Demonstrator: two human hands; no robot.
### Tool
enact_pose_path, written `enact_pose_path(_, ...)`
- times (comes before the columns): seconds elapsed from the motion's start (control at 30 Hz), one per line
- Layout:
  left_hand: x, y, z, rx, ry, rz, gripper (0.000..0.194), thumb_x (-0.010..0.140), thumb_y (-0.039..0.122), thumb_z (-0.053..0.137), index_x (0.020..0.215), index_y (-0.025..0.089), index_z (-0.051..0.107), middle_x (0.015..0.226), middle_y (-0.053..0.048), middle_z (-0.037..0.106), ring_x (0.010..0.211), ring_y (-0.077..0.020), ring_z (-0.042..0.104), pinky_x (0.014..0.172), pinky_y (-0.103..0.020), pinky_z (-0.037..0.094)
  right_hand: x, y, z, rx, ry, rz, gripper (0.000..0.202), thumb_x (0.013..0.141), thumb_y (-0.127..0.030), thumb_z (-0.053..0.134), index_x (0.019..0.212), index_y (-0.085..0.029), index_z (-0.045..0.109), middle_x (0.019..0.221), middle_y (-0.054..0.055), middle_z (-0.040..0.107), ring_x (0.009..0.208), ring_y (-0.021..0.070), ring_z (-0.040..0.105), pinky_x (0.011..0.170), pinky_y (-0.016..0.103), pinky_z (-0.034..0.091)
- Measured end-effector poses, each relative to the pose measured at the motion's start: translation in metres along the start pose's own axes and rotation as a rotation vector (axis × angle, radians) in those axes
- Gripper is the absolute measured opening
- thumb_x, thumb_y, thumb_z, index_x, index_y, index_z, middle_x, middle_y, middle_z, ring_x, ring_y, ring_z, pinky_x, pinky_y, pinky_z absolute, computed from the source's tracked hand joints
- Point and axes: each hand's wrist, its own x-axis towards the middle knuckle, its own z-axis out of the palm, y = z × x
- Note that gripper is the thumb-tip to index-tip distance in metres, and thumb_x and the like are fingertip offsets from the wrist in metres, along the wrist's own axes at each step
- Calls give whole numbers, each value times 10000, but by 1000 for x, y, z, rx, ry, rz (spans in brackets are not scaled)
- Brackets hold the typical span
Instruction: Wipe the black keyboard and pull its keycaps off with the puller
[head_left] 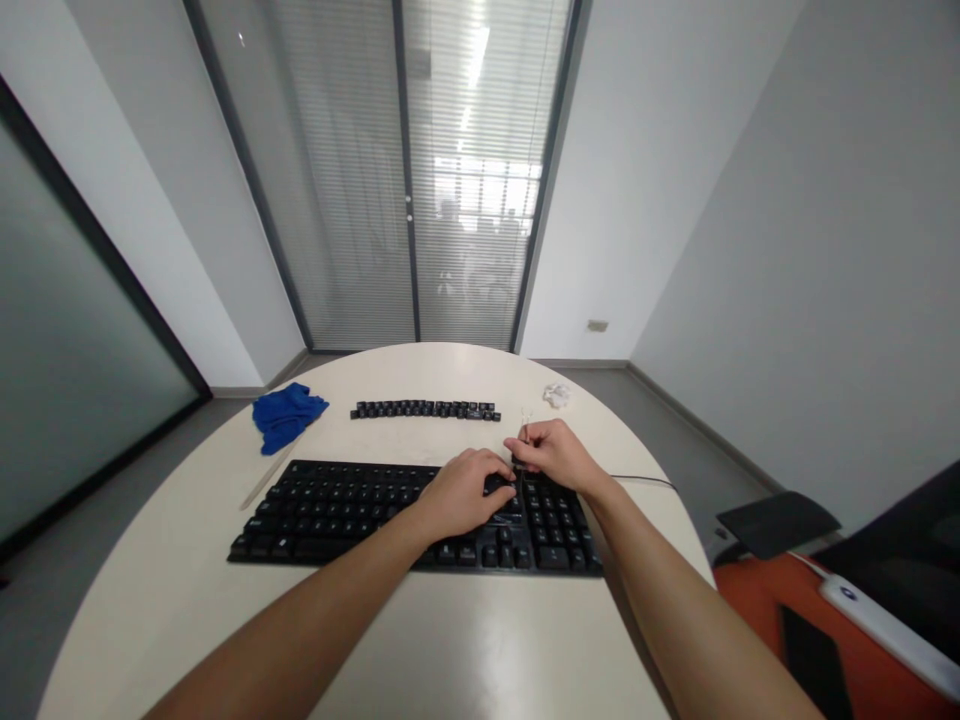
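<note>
A: Two hands on the keyboard [337,505], right of centre. Left hand [463,492] lies palm down on the keys, fingers curled. Looks like it's bracing the board so it won't slide.

B: Holding anything?

A: Can't tell, the fingers hide whatever's under them. Right hand [556,455] is pinched shut on a thin wire tool [523,432], tip pointing down at the keys just beside the left fingertips. My read is a keycap puller, but it's too small to be sure.

B: Where's the board?

A: Near-centre of the round table [450,640], long side facing the person. Cable runs off to the right.

B: Loose caps?

A: One row of keycaps [425,410] lined up on the far side, parallel to the board and well apart from it. Probably laid out that way to keep them in order.

B: Anything else?

A: Blue cloth [286,415] far left, crumpled white wad [556,395] far right, pale thin stick [264,485] left of the board. None of them touched.
</note>
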Motion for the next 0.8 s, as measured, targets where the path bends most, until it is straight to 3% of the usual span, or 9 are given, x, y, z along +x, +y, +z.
enact_pose_path(0.8, 0, 2, 2, 13, 23, -75, 176, 860, 293, 666, 1017, 213, 669, 1062, -50, 701, 1029, -239, 621, 934, -372, 476, 1, 0, 4, -75, 18, -41, 454, 916, -484, 546, 583, -177, 537, 461, -25, 528, 443, 97, 423, 473, 230, 328)
